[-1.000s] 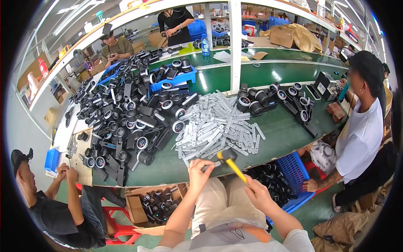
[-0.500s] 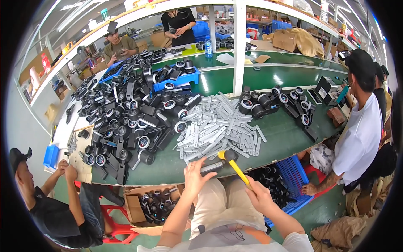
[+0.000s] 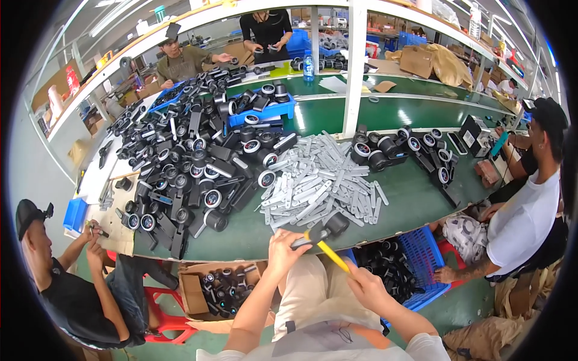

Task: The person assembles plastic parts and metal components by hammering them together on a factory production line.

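Note:
At the near edge of the green bench, my left hand (image 3: 283, 253) is closed around the bar end of a black handheld device with a grey strip (image 3: 298, 243). A black round part (image 3: 336, 224) is seen just beyond, seemingly the device's other end. My right hand (image 3: 368, 289) grips the yellow handle of a mallet (image 3: 333, 257). The mallet's head lies over the device, close to my left fingers, and is partly blurred. Beyond my hands is a heap of light grey strips (image 3: 325, 180). A large pile of black devices with round heads (image 3: 198, 162) covers the bench's left side.
Below the bench edge are a cardboard box (image 3: 191, 293) and a blue crate (image 3: 430, 256), both holding black parts. More black devices (image 3: 442, 159) lie at the right. A blue tray (image 3: 265, 112) and a white post (image 3: 354, 72) stand farther back. Co-workers sit on both sides.
The mallet head has come down and left onto the device. My left fingers have closed in on it from a more spread pose. The view has shifted slightly.

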Tool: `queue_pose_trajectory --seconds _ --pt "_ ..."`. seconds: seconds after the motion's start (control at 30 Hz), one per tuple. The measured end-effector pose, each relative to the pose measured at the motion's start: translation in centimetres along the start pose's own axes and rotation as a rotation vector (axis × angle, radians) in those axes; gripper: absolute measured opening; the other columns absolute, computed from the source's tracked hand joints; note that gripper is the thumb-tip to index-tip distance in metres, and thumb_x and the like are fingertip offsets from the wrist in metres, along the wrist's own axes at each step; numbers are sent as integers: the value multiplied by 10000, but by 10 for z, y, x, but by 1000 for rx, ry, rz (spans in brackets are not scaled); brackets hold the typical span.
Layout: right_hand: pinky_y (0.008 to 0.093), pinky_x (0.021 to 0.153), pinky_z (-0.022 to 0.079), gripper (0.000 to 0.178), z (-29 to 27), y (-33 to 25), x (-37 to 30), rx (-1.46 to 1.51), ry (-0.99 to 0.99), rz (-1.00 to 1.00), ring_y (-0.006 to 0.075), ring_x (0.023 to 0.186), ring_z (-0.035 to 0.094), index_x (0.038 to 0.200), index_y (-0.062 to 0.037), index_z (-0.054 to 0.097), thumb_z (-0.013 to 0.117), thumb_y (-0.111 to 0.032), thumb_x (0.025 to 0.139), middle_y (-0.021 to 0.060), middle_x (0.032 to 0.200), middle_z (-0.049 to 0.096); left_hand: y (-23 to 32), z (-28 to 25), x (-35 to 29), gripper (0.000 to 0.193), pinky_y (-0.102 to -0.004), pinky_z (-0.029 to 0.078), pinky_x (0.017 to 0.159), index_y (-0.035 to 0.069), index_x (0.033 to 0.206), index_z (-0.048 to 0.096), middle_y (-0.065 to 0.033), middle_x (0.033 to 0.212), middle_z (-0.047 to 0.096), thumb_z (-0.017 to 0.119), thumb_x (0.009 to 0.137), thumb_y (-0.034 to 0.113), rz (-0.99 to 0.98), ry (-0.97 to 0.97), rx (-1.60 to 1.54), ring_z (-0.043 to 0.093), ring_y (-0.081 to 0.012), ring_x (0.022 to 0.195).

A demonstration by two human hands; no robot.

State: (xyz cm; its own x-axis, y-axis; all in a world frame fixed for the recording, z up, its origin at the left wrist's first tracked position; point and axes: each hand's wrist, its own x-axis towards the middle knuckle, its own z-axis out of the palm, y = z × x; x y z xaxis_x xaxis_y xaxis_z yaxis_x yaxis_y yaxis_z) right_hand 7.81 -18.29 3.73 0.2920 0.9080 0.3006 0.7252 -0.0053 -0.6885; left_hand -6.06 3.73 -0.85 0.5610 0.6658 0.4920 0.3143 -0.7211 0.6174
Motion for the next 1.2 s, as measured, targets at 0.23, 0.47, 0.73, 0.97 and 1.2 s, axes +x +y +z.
queue_pose_trajectory --seconds 0.23,0.47,0.73,0.97,1.2 --pt "390 573 502 450 8 7 7 -21 -24 -40 349 655 606 1271 -8 499 614 -47 838 177 790 590 -14 5 -16 303 -212 428 541 31 962 670 21 651 555 800 692 70 -379 -39 -372 449 -48 561" --pt "420 600 522 428 18 -1 15 -40 -111 -12 386 761 630 1270 -32 500 599 -84 856 216 911 635 -16 0 -12 267 -237 407 493 31 900 684 18 589 538 802 663 60 -373 -72 -348 452 -60 518" --pt "439 598 526 460 29 -2 10 -69 -173 20 388 700 632 1295 -72 483 611 -101 854 215 833 638 -31 12 -19 299 -233 480 567 20 962 690 -22 723 646 790 680 39 -426 -86 -407 547 -46 602" --pt "427 567 506 423 24 1 9 -10 -49 -96 375 682 619 1250 -22 522 616 -75 842 208 819 617 -17 1 -15 323 -225 447 546 14 953 694 -9 698 603 826 665 79 -389 -82 -364 501 -48 588" --pt "408 550 509 443 15 19 -3 -8 37 -13 355 654 618 1276 -37 497 609 -98 852 172 825 625 -19 8 -14 325 -183 395 523 23 947 694 69 653 509 835 659 73 -375 -62 -387 420 -20 575"
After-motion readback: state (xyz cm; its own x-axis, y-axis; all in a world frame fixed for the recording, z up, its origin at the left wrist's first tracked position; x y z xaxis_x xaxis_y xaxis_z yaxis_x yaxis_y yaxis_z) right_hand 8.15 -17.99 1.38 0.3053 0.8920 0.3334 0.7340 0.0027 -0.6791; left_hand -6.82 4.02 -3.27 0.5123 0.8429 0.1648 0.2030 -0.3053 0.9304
